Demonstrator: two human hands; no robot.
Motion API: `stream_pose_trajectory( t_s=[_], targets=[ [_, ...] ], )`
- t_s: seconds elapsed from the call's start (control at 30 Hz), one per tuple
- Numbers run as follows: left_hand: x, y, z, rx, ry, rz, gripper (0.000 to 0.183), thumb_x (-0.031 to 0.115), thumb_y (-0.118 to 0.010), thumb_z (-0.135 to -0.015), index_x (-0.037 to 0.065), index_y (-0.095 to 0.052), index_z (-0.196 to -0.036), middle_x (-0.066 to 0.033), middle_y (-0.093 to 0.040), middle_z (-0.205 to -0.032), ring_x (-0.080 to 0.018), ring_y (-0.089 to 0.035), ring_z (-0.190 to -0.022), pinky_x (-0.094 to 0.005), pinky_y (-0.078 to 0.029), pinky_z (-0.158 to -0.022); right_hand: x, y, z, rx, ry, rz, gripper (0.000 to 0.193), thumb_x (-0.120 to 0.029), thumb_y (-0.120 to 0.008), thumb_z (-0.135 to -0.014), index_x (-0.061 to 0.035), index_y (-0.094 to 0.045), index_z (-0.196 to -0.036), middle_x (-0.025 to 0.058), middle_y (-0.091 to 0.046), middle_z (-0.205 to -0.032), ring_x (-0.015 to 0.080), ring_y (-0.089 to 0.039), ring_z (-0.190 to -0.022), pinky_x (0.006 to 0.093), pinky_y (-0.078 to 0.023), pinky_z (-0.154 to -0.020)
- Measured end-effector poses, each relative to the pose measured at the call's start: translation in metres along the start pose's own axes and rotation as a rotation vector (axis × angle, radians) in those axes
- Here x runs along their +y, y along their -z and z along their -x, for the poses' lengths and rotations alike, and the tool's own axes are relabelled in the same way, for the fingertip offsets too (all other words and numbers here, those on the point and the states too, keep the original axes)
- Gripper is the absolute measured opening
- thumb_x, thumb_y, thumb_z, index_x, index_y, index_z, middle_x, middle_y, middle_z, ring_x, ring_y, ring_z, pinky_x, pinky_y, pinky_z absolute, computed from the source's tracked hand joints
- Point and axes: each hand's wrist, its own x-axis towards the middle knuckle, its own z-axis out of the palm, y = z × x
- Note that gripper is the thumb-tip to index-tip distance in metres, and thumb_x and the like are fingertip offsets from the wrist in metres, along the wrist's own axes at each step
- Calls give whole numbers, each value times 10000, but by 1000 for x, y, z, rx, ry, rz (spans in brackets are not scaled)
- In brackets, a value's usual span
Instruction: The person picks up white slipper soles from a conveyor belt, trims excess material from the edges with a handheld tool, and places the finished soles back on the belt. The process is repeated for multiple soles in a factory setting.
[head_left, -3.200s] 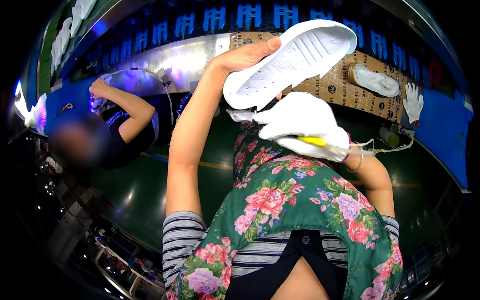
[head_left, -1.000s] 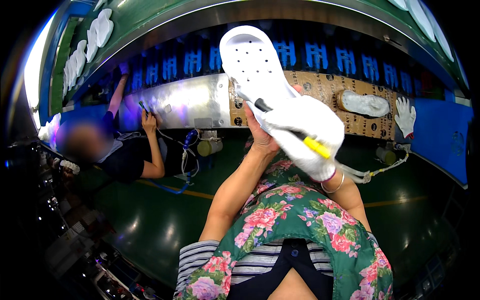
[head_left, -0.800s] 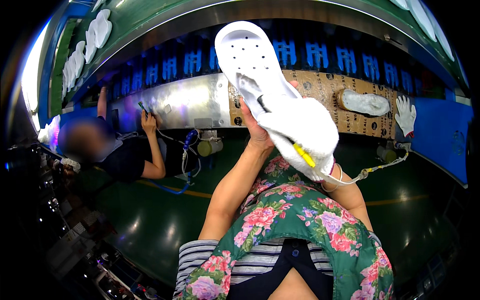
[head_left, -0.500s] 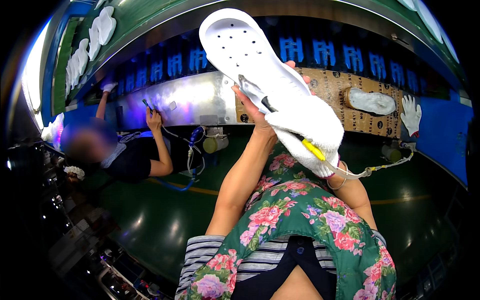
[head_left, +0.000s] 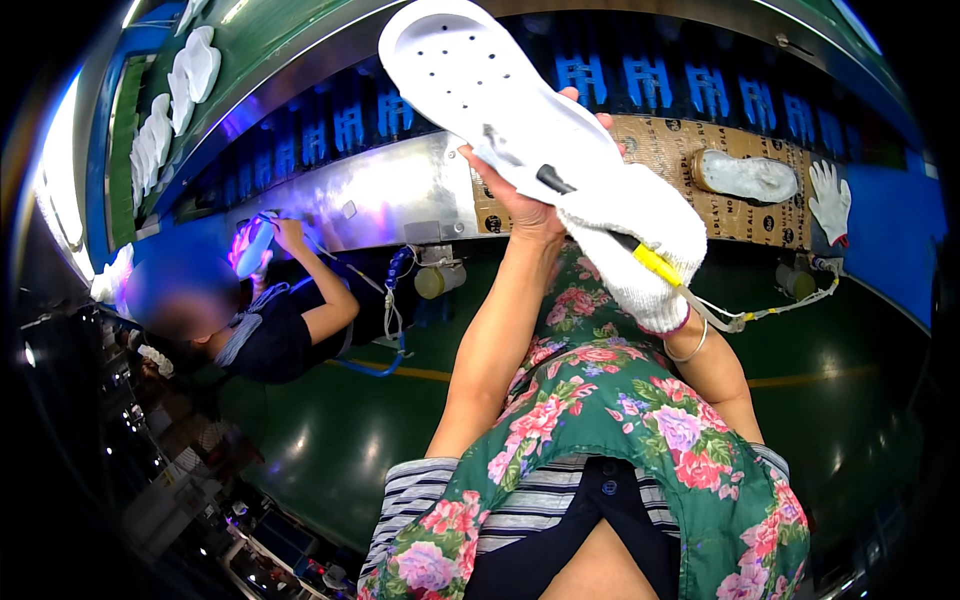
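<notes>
1. Two hands on one white shoe sole (head_left: 480,85), held up in front of the person, above the bench (head_left: 400,195).
2. Sole long axis runs diagonal: one end up-left, the other end down-right, buried in the hands.
3. Left hand (head_left: 525,205) is bare, sits under the sole's lower end; fingers curled around its edge, gripping it.
4. Right hand (head_left: 640,235) wears a white knit glove, just right of the left hand, touching the same end of the sole.
5. Right fingers closed around a thin tool (head_left: 655,265) with a yellow handle and dark tip; tip rests on the sole face near the lower end.
6. A cord (head_left: 760,315) trails from the tool handle off to the right.
7. Both hands equally near; tool tip points up-left along the sole.
</notes>
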Motion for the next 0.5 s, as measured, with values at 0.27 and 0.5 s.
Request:
stream_pose_trajectory(
  t_s=[0.27, 0.5],
  targets=[
    [7, 1, 0, 3, 28, 6, 1139, 976, -365, -734, 94, -430, -1451, -129, -565, -1325, -410, -629, -1087, -612, -574, -821, -1, 5, 4, -74, 90, -7, 241, -5, -805, -749, -105, -794, -968, 40, -753, -941, 225, -710, -855, 341, -541, -768],
    [10, 5, 0, -62, 26, 109, 1107, 966, -457, -701, 150, -494, -1449, -165, -556, -1336, -455, -593, -1108, -633, -540, -859, -2, 14, 12, -158, 141, 80, 218, -11, -810, -741, -111, -797, -934, 47, -749, -910, 236, -702, -824, 316, -541, -731]
  ],
)
